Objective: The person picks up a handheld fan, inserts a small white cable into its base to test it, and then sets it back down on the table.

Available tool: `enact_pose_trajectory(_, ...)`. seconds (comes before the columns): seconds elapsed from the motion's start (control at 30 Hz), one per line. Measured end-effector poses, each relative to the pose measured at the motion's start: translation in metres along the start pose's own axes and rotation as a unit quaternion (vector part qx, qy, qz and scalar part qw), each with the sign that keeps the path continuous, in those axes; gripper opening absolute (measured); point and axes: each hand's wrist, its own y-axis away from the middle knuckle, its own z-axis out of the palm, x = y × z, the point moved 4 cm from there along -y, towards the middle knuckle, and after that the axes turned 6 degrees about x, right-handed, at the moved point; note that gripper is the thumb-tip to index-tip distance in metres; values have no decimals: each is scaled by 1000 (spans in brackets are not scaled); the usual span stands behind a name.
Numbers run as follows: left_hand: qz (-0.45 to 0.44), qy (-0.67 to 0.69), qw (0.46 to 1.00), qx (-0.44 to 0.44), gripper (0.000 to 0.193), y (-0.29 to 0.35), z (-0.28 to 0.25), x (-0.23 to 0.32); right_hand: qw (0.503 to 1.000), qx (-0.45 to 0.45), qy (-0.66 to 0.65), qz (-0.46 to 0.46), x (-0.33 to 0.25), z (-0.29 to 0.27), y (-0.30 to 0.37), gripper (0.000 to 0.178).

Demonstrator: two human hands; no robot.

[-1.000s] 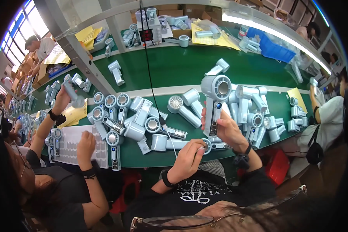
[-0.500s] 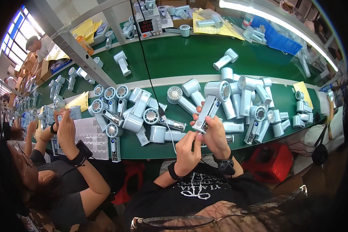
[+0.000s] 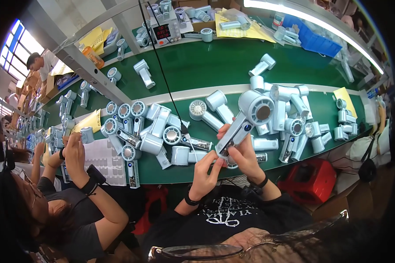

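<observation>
My right hand (image 3: 245, 158) is wrapped round the handle of a pale blue handheld fan (image 3: 255, 109), its round head tilted up and to the right. The fan's grille and the dark strip with a lit blue spot on its handle face me. My left hand (image 3: 205, 174) has its thumb and fingers pinched at the handle's lower end. Into those fingers runs a thin white cable (image 3: 192, 144), hanging from a black cord (image 3: 164, 72); its tip is hidden. Similar fans lie close by on both sides, including a group (image 3: 151, 127) to the left.
More fans (image 3: 289, 109) are heaped at the right on the green bench (image 3: 180, 173). A power supply with a red display (image 3: 163, 30) stands on the back shelf, left of a blue bin (image 3: 314, 39). A co-worker's hand (image 3: 74, 155) is at left; a red stool (image 3: 309, 179) stands below.
The held fan has come closer and turned, so its grille and handle strip show more fully. My left hand has shifted slightly left and down. My right hand keeps its hold.
</observation>
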Motion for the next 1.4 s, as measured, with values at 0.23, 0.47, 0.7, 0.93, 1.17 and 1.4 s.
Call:
enact_pose_trajectory(0.23, -16, 139, 986, -90, 18, -2, -26, 14, 969, -66, 221, -85, -48, -49, -19, 104)
enact_pose_trajectory(0.47, -47, 76, 989, -114, 27, 2, -26, -18, 952, -98, 270, -107, -48, -67, -33, 100)
enact_pose_trajectory(0.7, -21, 26, 999, -29, 33, 5, -29, -28, 889, -163, 365, -223, -58, -55, -27, 90)
enact_pose_trajectory(0.93, 0, 4, 1000, -12, 35, 6, -37, -22, 864, -194, 337, -319, -65, -37, -24, 84)
enact_pose_trajectory(1.17, 9, 12, 1000, 14, 36, 11, -54, -15, 852, -208, 331, -347, -63, -17, -21, 85)
enact_pose_trajectory(1.4, 65, 146, 972, 175, 36, 15, -114, 17, 936, 27, -135, -325, -166, -19, -9, 87)
